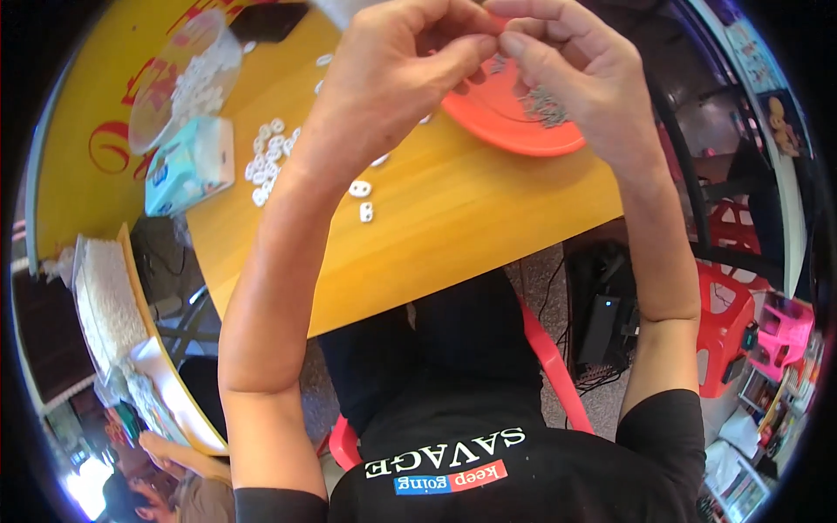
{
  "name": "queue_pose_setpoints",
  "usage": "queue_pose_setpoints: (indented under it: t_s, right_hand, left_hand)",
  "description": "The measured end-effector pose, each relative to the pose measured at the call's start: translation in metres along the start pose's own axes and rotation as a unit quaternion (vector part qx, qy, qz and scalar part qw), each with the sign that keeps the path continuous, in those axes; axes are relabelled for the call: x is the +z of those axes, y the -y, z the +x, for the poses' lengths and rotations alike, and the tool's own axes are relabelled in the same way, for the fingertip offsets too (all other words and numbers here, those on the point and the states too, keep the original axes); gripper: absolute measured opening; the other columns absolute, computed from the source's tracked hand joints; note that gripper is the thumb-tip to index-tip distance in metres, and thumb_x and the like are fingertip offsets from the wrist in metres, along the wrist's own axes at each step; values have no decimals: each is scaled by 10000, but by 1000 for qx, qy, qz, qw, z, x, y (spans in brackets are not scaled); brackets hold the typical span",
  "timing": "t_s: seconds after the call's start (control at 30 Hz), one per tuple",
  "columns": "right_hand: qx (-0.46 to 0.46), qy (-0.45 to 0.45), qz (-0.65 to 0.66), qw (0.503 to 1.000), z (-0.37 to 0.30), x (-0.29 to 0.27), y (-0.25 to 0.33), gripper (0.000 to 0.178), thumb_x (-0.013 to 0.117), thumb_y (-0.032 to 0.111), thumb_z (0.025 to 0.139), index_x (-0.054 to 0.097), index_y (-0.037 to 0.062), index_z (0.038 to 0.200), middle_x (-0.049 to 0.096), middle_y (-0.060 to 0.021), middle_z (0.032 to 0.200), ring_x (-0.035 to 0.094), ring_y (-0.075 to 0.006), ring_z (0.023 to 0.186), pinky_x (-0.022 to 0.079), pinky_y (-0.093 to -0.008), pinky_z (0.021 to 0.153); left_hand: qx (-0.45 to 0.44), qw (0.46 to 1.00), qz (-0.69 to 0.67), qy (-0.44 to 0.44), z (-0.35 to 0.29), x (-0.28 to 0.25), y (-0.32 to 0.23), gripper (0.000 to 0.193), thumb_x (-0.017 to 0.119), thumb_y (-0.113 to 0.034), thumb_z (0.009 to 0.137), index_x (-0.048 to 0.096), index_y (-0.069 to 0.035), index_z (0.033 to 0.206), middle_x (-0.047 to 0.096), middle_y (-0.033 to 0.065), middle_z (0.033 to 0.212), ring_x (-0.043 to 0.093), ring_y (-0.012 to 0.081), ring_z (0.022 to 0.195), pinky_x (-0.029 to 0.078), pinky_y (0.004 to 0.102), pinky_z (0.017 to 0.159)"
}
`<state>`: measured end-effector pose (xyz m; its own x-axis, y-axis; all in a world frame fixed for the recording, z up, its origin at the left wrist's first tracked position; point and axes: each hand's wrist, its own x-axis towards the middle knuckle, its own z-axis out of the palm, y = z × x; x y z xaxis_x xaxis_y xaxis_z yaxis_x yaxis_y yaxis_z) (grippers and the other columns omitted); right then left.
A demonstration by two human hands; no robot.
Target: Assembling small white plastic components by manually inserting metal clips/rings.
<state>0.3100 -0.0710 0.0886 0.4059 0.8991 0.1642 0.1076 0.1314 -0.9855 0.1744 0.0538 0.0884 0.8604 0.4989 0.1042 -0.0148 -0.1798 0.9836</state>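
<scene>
My left hand (410, 65) and my right hand (575, 61) meet above the table at the top of the view. Thumb and fingers of each are pinched together, almost touching the other hand's. Whatever sits between the fingertips is too small and hidden to make out. Below my right hand lies an orange-red plate (488, 131) holding many small greyish metal pieces (545, 108), too tiny to name. Small white oval pieces with two holes (360, 188) lie on the wooden table (436, 227); several more form a loose group (270, 157) left of my left forearm.
A clear plastic tub (144, 122) of white pieces stands far left, beside a light blue tissue pack (193, 166). A dark flat object (268, 21) lies behind. Red stools (724, 322) stand to the right. Another person's arm (170, 453) shows at lower left.
</scene>
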Motion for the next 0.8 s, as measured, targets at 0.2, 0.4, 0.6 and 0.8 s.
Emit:
queue_pose_setpoints:
  t_s: [0.2, 0.4, 0.6, 0.8]
  right_hand:
    - [-356, 147, 63, 921, 14, 22, -40, 244, 627, 39, 935, 614, -25, 1170, 660, -36, 967, 591, -52, 767, 485, -173, 675]
    - [-285, 26, -103, 953, -10, 47, -31, 167, 646, -17, 905, 666, -32, 1071, 644, -56, 994, 590, -86, 780, 490, -192, 693]
    - [-98, 53, 95, 989, -33, 66, -45, 110, 662, 36, 911, 668, -33, 997, 667, -42, 882, 619, -63, 732, 503, -196, 636]
    - [60, 66, 156, 984, -53, 66, -71, 154, 680, 54, 892, 653, -30, 1018, 664, -50, 885, 628, -86, 729, 531, -229, 673]
  left_hand:
    - [3, 992, -123, -2, -33, -27, 13, 186, 635, -145, 952, 637, 11, 1054, 660, 50, 865, 627, 97, 731, 500, 210, 636]
    - [-56, 973, -224, -25, -70, -29, 12, 234, 628, -225, 957, 652, -16, 1059, 677, 57, 876, 632, 98, 702, 448, 183, 547]
    - [-84, 987, 97, -92, -116, -40, 21, 162, 673, -125, 902, 669, 22, 969, 689, 71, 834, 617, 99, 673, 466, 242, 567]
    - [-2, 942, 315, -113, -151, -39, 60, 96, 672, -78, 863, 651, -13, 931, 626, 118, 806, 631, 259, 695, 486, 353, 615]
